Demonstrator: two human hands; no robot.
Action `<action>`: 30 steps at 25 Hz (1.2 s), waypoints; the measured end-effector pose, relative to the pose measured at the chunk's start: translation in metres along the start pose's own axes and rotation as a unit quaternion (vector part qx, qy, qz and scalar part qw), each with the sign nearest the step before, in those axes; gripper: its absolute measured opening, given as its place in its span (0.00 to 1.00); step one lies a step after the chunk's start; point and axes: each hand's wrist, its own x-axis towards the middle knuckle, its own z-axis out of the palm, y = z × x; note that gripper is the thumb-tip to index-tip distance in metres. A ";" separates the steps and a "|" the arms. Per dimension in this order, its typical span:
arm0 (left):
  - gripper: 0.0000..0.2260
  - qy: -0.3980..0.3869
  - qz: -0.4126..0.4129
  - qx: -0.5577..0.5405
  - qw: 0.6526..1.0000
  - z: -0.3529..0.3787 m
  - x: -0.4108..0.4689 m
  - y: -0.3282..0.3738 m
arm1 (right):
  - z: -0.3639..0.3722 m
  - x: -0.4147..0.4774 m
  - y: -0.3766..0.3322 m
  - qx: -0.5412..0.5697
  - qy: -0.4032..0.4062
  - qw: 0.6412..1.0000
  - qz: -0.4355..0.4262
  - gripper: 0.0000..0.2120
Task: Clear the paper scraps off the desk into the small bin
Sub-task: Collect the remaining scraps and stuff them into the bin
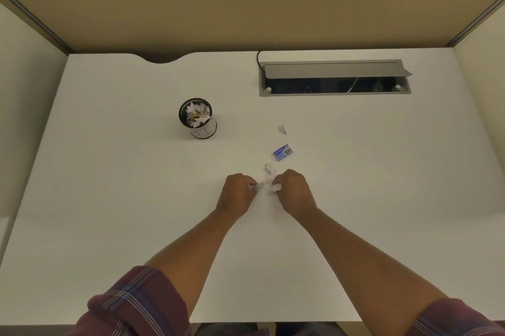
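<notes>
A small black bin (pixel 203 132) with a white label stands on the white desk (pixel 109 171), with several paper scraps inside. My left hand (pixel 238 193) is closed on a small white scrap (pixel 256 186) at its fingertips. My right hand (pixel 293 190) is closed on another white scrap (pixel 276 187). The hands sit side by side near the desk's middle, a thin bit of paper between them. A crumpled scrap (pixel 269 168) lies just beyond the hands. Farther off lies another scrap (pixel 282 129).
A small blue box (pixel 283 152) lies between the two loose scraps. A grey cable hatch (pixel 334 77) stands open at the back right, a black cord at its left corner. Partition walls enclose the desk on three sides.
</notes>
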 end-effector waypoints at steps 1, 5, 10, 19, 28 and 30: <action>0.08 0.014 -0.005 -0.030 0.999 -0.004 -0.003 -0.002 | -0.004 0.001 0.000 0.038 0.020 0.999 0.007 0.08; 0.06 0.081 -0.010 -0.094 0.992 -0.026 -0.014 0.001 | -0.019 0.001 -0.011 0.173 0.039 0.983 0.048 0.04; 0.05 0.156 -0.025 -0.165 0.973 -0.088 -0.009 0.005 | -0.048 0.028 -0.066 0.315 0.054 0.946 0.050 0.04; 0.08 0.255 -0.070 -0.165 0.950 -0.199 0.049 -0.006 | -0.079 0.128 -0.196 0.184 0.076 0.979 -0.048 0.04; 0.07 0.181 -0.117 -0.166 0.962 -0.224 0.077 -0.019 | -0.069 0.165 -0.229 0.021 -0.001 0.994 -0.109 0.08; 0.09 0.176 -0.130 -0.185 0.958 -0.228 0.077 -0.023 | -0.069 0.166 -0.226 0.020 -0.002 0.994 -0.111 0.10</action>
